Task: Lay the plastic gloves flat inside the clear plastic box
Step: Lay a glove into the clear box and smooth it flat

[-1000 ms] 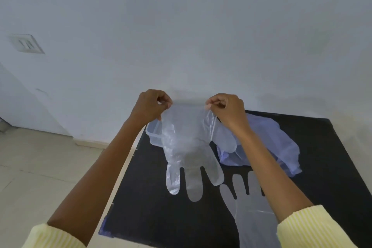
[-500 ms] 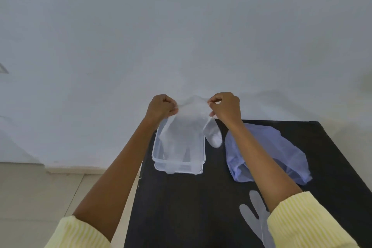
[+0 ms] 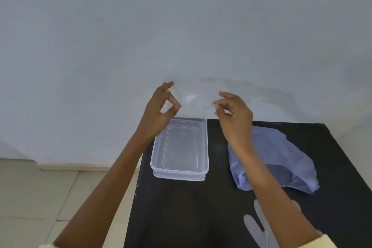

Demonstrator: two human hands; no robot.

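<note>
A clear plastic box [image 3: 179, 170] stands on the black table [image 3: 181, 217] near its far left edge; I see only faint glints inside it. Above the box's far end, my left hand [image 3: 161, 110] and my right hand [image 3: 234, 119] are raised in front of the wall. Each pinches one side of a thin clear plastic glove [image 3: 194, 99], which is stretched between them and barely shows against the wall. A second clear glove [image 3: 254, 227] lies flat on the table near the front, partly hidden by my right forearm.
A crumpled pale blue plastic bag [image 3: 285, 159] lies on the table to the right of the box. The white wall [image 3: 181, 26] rises directly behind the table. Tiled floor [image 3: 40, 197] lies beyond the table's left edge.
The glove hung down into the box half a second ago; now both hands hold it higher, above the box's far edge, and stand further apart.
</note>
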